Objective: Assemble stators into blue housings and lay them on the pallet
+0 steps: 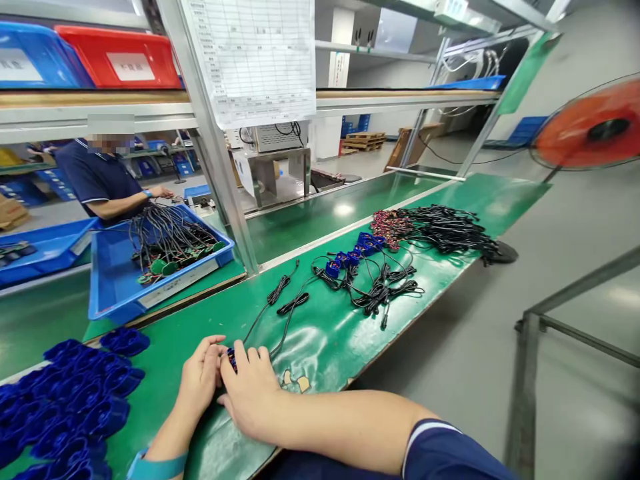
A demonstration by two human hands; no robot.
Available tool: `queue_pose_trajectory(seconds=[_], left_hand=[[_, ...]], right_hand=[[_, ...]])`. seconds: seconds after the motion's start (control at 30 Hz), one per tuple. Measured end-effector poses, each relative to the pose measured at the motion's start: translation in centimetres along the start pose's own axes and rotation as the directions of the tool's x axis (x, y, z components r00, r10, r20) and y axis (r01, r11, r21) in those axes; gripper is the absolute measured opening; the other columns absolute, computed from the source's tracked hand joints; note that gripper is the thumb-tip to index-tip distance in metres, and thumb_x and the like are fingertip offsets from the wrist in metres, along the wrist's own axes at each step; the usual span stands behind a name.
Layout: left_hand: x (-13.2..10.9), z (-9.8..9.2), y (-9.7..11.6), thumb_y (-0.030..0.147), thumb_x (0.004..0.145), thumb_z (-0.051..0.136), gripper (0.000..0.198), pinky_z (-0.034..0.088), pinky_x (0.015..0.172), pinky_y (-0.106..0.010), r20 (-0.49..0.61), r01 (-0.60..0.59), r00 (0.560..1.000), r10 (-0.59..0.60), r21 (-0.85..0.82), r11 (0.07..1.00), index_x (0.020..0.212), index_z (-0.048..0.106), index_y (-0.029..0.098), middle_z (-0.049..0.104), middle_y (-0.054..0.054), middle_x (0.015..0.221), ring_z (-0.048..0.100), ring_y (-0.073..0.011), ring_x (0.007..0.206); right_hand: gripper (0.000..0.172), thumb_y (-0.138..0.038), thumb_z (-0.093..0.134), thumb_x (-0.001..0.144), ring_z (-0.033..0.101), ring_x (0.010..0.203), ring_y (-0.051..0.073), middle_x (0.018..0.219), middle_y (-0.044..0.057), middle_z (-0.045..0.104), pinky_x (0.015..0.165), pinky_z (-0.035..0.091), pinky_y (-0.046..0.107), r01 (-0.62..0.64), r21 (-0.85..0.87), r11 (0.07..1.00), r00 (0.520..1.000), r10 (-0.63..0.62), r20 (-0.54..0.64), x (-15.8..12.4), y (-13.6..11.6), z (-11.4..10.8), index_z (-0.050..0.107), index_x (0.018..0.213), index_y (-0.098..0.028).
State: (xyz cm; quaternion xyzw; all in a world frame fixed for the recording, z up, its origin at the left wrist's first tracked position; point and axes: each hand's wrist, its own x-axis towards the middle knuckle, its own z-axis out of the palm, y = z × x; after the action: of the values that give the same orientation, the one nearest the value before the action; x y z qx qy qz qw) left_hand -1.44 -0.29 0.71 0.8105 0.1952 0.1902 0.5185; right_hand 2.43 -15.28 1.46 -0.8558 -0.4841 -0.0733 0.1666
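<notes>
Head view, clock positions read about the person's two hands. Left hand (200, 377), pale-blue band at wrist: thumb and fingers closed on the left edge of a small dark-blue plastic housing with reddish wires inside (232, 360). Right hand (254, 397): fingers bent over the same housing, gripping from the right; some fingertips hidden. Housing sits between the hands, just above the green-topped bench (330, 347), mostly covered.

Just beside the right hand, 3 o'clock: beige worn patches (303, 384) in the bench surface. At 9 o'clock: heap of dark-blue moulded plastic shells (75, 393). At 1 o'clock: two thin black cables with bundled coils (278, 291), leading down to the right hand; their lower ends not visible.

At 2 o'clock, farther: row of blue wired housings (355, 253), black coiled leads lying beside them. Beyond, same bearing: large sheaf of black cables with red-tinged wire ends (445, 227). At 11 o'clock: blue plastic tray (114, 293) holding grey-black leads and green discs; behind it, a co-worker in a navy shirt (103, 173), one hand above the leads. Far 2 o'clock: orange round fan (575, 133).
</notes>
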Motion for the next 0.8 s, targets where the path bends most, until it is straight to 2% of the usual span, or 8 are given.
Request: queue_pose_trajectory(seconds=[0.1, 0.27, 0.33, 0.43, 0.57, 0.63, 0.7, 0.8], left_hand=[[0.3, -0.1, -0.3, 0.077, 0.085, 0.045, 0.065, 0.055, 0.052, -0.029, -0.036, -0.03, 0.999, 0.031, 0.033, 0.999, 0.104, 0.065, 0.018, 0.074, -0.008, 0.086, 0.07, -0.0213, 0.067], [1.1, -0.8, -1.1, 0.08, 0.084, 0.045, 0.069, 0.047, 0.042, -0.027, -0.119, 0.01, 0.993, -0.018, -0.068, 0.998, 0.104, 0.062, 0.017, 0.071, -0.008, 0.083, 0.06, -0.0155, 0.053], [1.4, -1.2, -1.4, 0.08, 0.083, 0.047, 0.068, 0.047, 0.042, -0.025, -0.17, 0.006, 0.985, -0.02, -0.084, 0.996, 0.102, 0.062, 0.016, 0.07, -0.008, 0.083, 0.059, -0.0152, 0.056], [1.7, -1.6, -1.8, 0.077, 0.084, 0.048, 0.065, 0.048, 0.045, -0.025, -0.229, 0.009, 0.973, -0.027, -0.079, 0.997, 0.101, 0.063, 0.016, 0.07, -0.008, 0.085, 0.06, -0.0154, 0.06], [1.4, -2.0, -1.9, 0.07, 0.088, 0.05, 0.057, 0.055, 0.056, -0.028, -0.291, -0.013, 0.956, 0.015, 0.011, 1.0, 0.102, 0.062, 0.017, 0.072, -0.009, 0.092, 0.065, -0.0174, 0.071], [1.2, -2.0, -1.2, 0.067, 0.089, 0.05, 0.053, 0.058, 0.065, -0.031, -0.344, -0.025, 0.938, 0.051, 0.079, 0.997, 0.103, 0.062, 0.017, 0.072, -0.009, 0.097, 0.068, -0.0196, 0.078], [1.6, -1.5, 0.5, 0.065, 0.089, 0.051, 0.05, 0.06, 0.074, -0.035, -0.333, -0.035, 0.939, 0.09, 0.166, 0.985, 0.105, 0.062, 0.019, 0.073, -0.01, 0.101, 0.071, -0.0223, 0.086], [3.9, 1.8, 4.8, 0.063, 0.088, 0.055, 0.047, 0.06, 0.084, -0.04, -0.131, -0.154, 0.969, 0.207, 0.331, 0.931, 0.11, 0.064, 0.022, 0.074, -0.009, 0.106, 0.071, -0.0255, 0.094]], right_hand=[[0.065, -0.051, 0.064, 0.091, 0.061, 0.102, 0.033, 0.141, 0.025, 0.049, 0.081, 0.052, 0.05, 0.023, -0.032, 0.999, 1.0, -0.023, -0.007, 0.2, 0.2, -0.4, 0.044, 0.14, -0.013], [0.045, -0.031, 0.062, 0.088, 0.062, 0.088, 0.026, 0.123, 0.019, 0.055, 0.07, 0.052, 0.04, 0.15, -0.075, 0.986, 0.988, -0.147, 0.049, 0.2, 0.9, -2.1, 0.049, 0.128, -0.015], [0.037, -0.027, 0.061, 0.085, 0.06, 0.083, 0.024, 0.114, 0.014, 0.056, 0.068, 0.051, 0.037, 0.243, -0.094, 0.965, 0.969, -0.237, 0.068, -0.2, 1.5, -2.6, 0.052, 0.12, -0.017], [0.031, -0.033, 0.059, 0.089, 0.058, 0.078, 0.021, 0.108, 0.01, 0.055, 0.065, 0.049, 0.035, 0.374, -0.106, 0.921, 0.927, -0.367, 0.074, -0.9, 2.0, -2.8, 0.052, 0.115, -0.019], [0.027, -0.037, 0.054, 0.093, 0.058, 0.075, 0.02, 0.103, 0.007, 0.055, 0.06, 0.047, 0.032, 0.484, -0.08, 0.871, 0.875, -0.484, 0.029, -2.1, 2.1, -2.5, 0.052, 0.115, -0.022], [0.028, -0.038, 0.053, 0.093, 0.058, 0.072, 0.02, 0.102, 0.006, 0.056, 0.058, 0.047, 0.032, 0.499, -0.063, 0.865, 0.866, -0.499, 0.005, -2.8, 2.3, -2.5, 0.052, 0.117, -0.023], [0.026, -0.039, 0.05, 0.095, 0.059, 0.069, 0.021, 0.098, 0.006, 0.056, 0.055, 0.047, 0.032, 0.502, -0.056, 0.863, 0.864, -0.503, 0.001, -3.3, 3.0, -2.5, 0.054, 0.116, -0.023], [0.024, -0.041, 0.047, 0.098, 0.061, 0.064, 0.022, 0.09, 0.004, 0.058, 0.049, 0.045, 0.031, 0.545, -0.008, 0.838, 0.836, -0.543, 0.079, -3.6, 4.8, -2.3, 0.057, 0.115, -0.026]])
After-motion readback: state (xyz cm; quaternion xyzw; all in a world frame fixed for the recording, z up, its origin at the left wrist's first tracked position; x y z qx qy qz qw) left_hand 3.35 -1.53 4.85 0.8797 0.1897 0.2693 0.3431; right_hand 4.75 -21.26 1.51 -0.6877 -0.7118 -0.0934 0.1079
